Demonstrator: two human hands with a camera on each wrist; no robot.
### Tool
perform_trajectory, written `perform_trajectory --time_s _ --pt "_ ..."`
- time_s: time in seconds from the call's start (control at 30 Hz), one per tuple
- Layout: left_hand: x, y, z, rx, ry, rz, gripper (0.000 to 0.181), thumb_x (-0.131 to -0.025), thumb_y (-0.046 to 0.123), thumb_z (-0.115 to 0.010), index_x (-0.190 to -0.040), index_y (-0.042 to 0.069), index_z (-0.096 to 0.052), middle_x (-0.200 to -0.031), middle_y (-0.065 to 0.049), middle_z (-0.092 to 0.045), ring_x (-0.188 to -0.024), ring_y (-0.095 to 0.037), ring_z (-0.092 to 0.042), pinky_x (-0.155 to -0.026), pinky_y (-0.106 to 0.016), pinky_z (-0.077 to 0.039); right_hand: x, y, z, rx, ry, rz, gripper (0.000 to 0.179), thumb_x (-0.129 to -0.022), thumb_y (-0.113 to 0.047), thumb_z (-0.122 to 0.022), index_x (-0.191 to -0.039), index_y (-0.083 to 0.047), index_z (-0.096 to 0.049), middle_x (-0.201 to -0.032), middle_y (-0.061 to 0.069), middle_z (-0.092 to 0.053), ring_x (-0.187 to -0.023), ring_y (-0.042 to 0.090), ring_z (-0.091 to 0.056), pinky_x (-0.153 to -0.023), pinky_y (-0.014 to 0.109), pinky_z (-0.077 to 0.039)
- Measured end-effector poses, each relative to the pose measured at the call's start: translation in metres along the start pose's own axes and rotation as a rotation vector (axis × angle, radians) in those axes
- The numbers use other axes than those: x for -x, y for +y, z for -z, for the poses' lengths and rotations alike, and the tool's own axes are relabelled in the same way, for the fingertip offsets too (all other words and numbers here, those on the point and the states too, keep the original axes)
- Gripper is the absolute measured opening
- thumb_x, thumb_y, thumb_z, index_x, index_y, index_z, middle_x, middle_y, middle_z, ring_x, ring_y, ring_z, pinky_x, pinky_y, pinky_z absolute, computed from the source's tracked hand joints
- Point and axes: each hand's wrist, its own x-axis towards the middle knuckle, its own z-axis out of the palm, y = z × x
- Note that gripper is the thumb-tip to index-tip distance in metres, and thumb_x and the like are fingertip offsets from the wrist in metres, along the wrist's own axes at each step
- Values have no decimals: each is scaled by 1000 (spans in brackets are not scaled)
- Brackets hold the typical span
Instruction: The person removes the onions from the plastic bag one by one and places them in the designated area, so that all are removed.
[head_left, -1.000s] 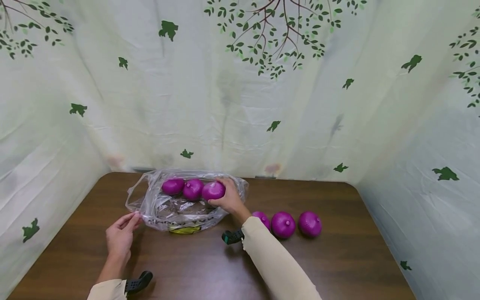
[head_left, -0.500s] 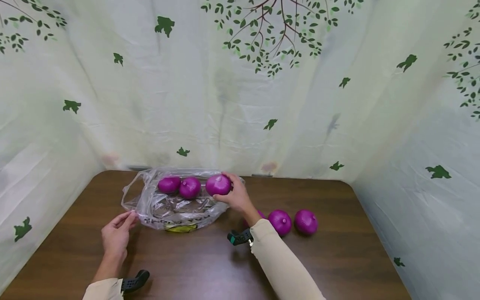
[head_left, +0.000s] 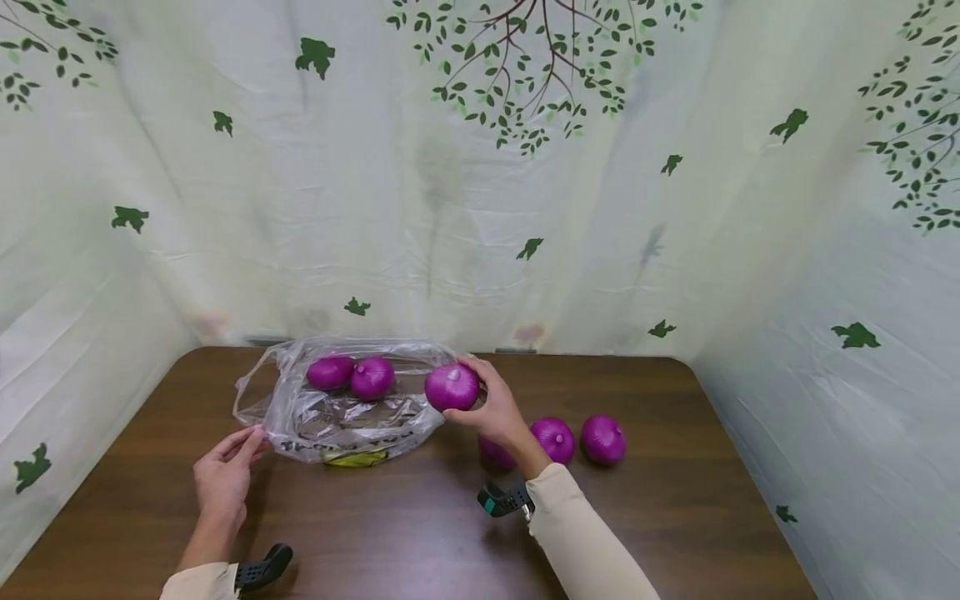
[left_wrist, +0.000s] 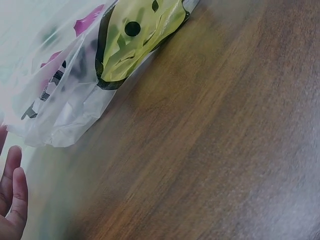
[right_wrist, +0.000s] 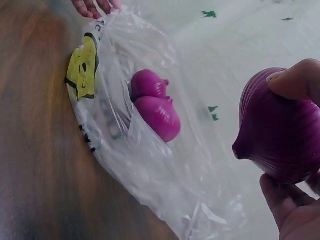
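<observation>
Right grip [head_left: 498, 410] curled round a purple onion [head_left: 452, 387] (just outside the bag [head_left: 341, 417]), left grip [head_left: 222, 475] spread, fingertips touching the plastic, desk [head_left: 420, 533] beneath.

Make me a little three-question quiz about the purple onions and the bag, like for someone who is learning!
1. True or false: the right hand grips a purple onion.
2. How many onions lie inside the clear plastic bag? A) none B) two C) five
3. Fill in: the left hand touches the bag's ____ edge, its fingers straight.

Key
1. True. Fingers and thumb curl round it, just outside the bag's mouth.
2. B. Two sit side by side in the bag; three more onions lie on the wooden table to the right, one partly hidden behind the right wrist.
3. Left.
</observation>
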Motion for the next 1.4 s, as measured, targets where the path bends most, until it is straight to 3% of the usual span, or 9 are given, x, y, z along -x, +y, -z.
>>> perform_trajectory --time_s 0.17,0.47,0.73,0.93,1.13,1.4 --pt "-2 1 0 11 -3 -6 4 -87 19 -72 -84 20 -75 -69 14 -69 -65 -2 -67 -64 -12 -52 19 -26 11 18 -35 12 72 -71 7 -78 -135 7 -46 -137 27 -43 -121 42 -49 -99 52 -43" --pt "-1 1 0 7 -18 22 4 -87 21 -72 -84 21 -74 -71 15 -69 -67 -2 -67 -65 -12 -52 53 -32 25 39 -62 -60 73 -73 2 -77 -138 4 -44 -136 23 -45 -122 39 -49 -98 51 -44" --pt "-3 0 -2 11 -14 10 6 -87 20 -72 -82 22 -74 -70 16 -69 -66 -1 -67 -64 -12 -52 78 14 30 -8 -15 -53 78 -69 -2 -83 -137 -6 -46 -136 12 -45 -122 32 -49 -99 39 -45" --pt "-2 0 0 8 -15 24 5 -87 22 -72 -82 23 -74 -71 16 -69 -66 -1 -66 -64 -11 -51 93 21 28 -20 -8 -30 80 -65 0 -86 -136 -7 -49 -136 12 -47 -123 29 -49 -101 30 -44" --pt "0 -1 1 23 -16 24 9 -87 19 -71 -80 24 -73 -70 16 -69 -65 -1 -66 -63 -12 -51 107 27 23 22 -22 3 80 -66 -7 -88 -136 -6 -50 -138 11 -49 -124 23 -48 -103 34 -42" --pt "1 -1 -1 9 -17 18 4 -86 23 -73 -83 22 -74 -70 17 -69 -66 -1 -66 -64 -11 -51 128 38 19 -21 -19 -71 83 -65 -3 -86 -138 -3 -47 -136 13 -46 -123 21 -48 -104 28 -40"
